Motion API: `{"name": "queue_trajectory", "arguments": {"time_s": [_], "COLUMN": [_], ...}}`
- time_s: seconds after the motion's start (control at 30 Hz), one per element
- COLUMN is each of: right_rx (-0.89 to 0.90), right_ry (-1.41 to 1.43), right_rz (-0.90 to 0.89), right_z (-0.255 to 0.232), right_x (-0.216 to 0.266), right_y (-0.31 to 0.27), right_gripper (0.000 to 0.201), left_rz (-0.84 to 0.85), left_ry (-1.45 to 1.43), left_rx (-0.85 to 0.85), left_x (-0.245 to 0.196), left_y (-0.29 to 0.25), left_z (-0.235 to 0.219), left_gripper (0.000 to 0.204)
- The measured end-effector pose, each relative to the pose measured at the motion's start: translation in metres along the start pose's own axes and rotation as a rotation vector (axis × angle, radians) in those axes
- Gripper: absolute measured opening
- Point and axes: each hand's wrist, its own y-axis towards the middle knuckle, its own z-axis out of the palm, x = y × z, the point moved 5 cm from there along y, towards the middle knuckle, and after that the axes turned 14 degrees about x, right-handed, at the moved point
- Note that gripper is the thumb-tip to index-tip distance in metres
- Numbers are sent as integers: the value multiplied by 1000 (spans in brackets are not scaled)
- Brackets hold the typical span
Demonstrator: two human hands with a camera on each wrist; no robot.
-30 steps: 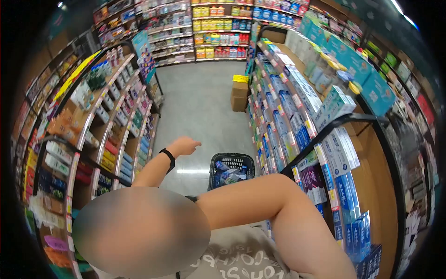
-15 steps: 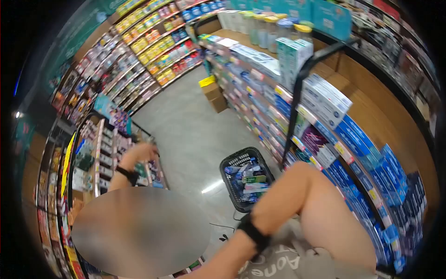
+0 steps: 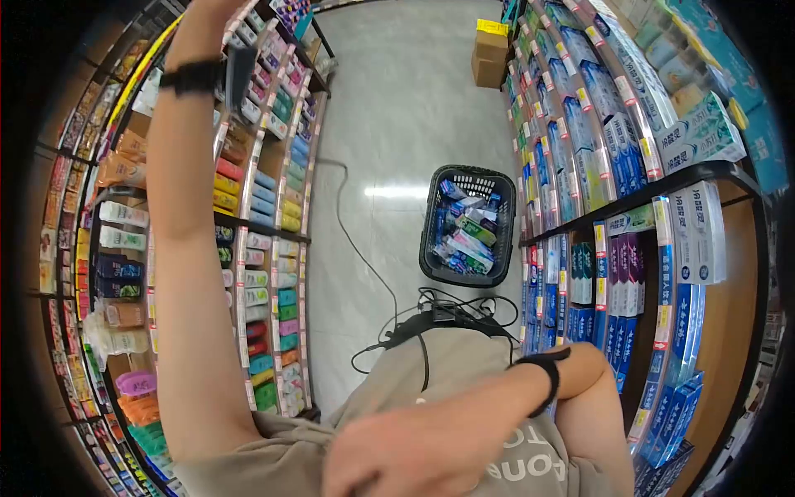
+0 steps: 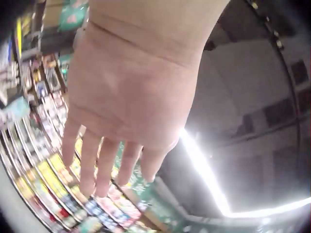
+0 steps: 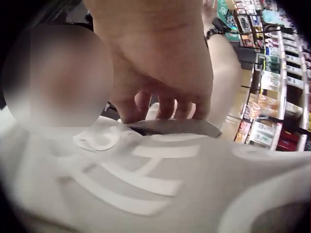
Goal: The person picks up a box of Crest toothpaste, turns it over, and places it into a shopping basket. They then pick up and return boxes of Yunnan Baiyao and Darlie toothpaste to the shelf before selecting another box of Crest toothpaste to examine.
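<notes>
My left arm stretches up the left side of the head view, its hand (image 3: 214, 7) cut off by the top edge. In the left wrist view that hand (image 4: 131, 92) shows its palm, fingers fairly straight and holding nothing. Across my chest lies the right arm, its hand (image 3: 406, 455) in front of the grey-beige shirt (image 3: 464, 373). The right wrist view has this hand (image 5: 160, 73) with bent fingers pinching a raised fold of the shirt (image 5: 175, 128). A black shopping basket (image 3: 429, 240) full of toothpaste-like boxes (image 3: 472, 232) stands on the floor ahead.
Shelves of bottles and tubes (image 3: 265, 273) line the left side. Racks of toothpaste boxes (image 3: 621, 273) stand on the right, with a black rail (image 3: 629, 199). Cables (image 3: 356, 240) trail over the floor (image 3: 373, 124). Cardboard boxes (image 3: 490, 66) sit beside the right shelf.
My left arm has swung outward and up to the frame's top. The right hand has come into sight at the chest. The view has turned and tilted down, bringing the basket nearer the centre.
</notes>
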Motion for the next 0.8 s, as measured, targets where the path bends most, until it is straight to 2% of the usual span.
{"name": "queue_trajectory", "arguments": {"time_s": [0.03,0.07,0.1,0.13,0.17,0.2,0.23,0.3,0.33,0.37,0.47,0.5,0.53,0.6,0.67,0.73,0.8], "right_rx": [-3,-6,80,167,96,36,-104,-408,-531,-691,-975,-1073,-1100,-1161,-1069,-1041,-945], "right_ry": [-33,-66,-98,-130,-24,94,37,-66,-81,-61,-219,-291,-317,-354,-532,-499,-490], "right_rz": [1,1,95,191,319,447,617,884,1029,1066,1249,1278,1337,1467,1559,1715,1907], "right_z": [-1,-1,-19,-33,-44,-52,-68,-96,-110,-122,-156,-162,-166,-163,-155,-145,-133], "right_x": [5,9,22,31,23,10,3,-14,-24,-38,-72,-80,-91,-111,-145,-161,-189], "right_y": [-6,-12,-23,-34,-51,-75,-100,-160,-192,-230,-368,-404,-437,-510,-596,-643,-699], "right_gripper": [26,28,28,28,32,37,35,34,32,30,26,27,27,28,26,25,25], "left_rz": [8,-222,-14,-168,-229,-195,-248,-217,-286,-347,-472,-485,-498,-650,-618,-726,-1026], "left_ry": [51,101,169,289,238,186,39,-256,-187,-113,-61,-70,-85,-95,51,74,-101], "left_rx": [33,146,328,446,614,708,815,805,904,1009,1040,937,838,792,859,936,926], "left_x": [-2,12,47,58,57,77,93,124,136,145,155,163,168,166,169,165,150], "left_y": [-20,-41,-61,-93,-114,-140,-163,-214,-240,-261,-317,-339,-362,-405,-459,-511,-538], "left_z": [26,56,86,126,163,196,229,289,308,324,340,342,341,335,339,346,352], "left_gripper": [48,47,32,29,29,28,28,29,30,31,33,33,32,30,28,26,26]}}
